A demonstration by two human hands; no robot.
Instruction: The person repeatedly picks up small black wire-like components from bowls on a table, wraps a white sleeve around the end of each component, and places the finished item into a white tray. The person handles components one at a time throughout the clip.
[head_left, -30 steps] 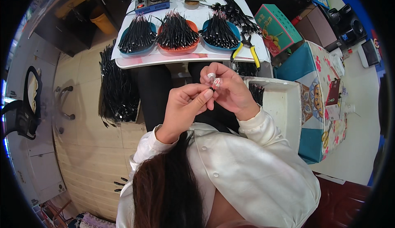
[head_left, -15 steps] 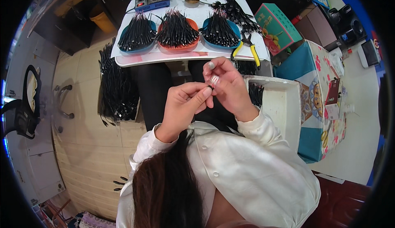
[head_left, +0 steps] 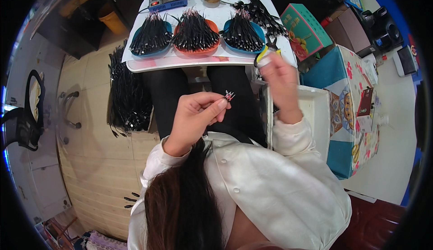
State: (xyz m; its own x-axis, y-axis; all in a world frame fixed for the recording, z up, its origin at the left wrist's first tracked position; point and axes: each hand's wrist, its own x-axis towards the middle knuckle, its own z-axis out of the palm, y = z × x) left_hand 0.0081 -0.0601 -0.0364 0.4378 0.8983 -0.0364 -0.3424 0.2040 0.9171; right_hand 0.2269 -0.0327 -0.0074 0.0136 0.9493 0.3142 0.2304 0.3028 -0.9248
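Observation:
Over my lap, my left hand (head_left: 195, 114) pinches a small bunch of thin wires (head_left: 229, 96) between thumb and forefinger. The wires' pale and reddish tips fan out beyond the fingers; the rest is hidden in the hand. To its right, my right hand (head_left: 283, 87) is raised near the table's front right corner, its fingers smeared by motion. Just beyond them lie pliers (head_left: 272, 46) with yellow-and-black handles, partly covered by the hand. Whether this hand holds anything is not clear.
On the white table (head_left: 135, 65), black cables fill a blue bowl (head_left: 152, 54), an orange bowl (head_left: 196, 52) and another blue bowl (head_left: 246, 50). Behind them stands a blue device (head_left: 169, 3). A cable heap (head_left: 128, 92) is at left; a white foam box (head_left: 311, 114) stands at right.
My right hand has left the wires and moved right and forward toward the pliers. My left hand keeps its pinch, and the wire tips now show spread apart.

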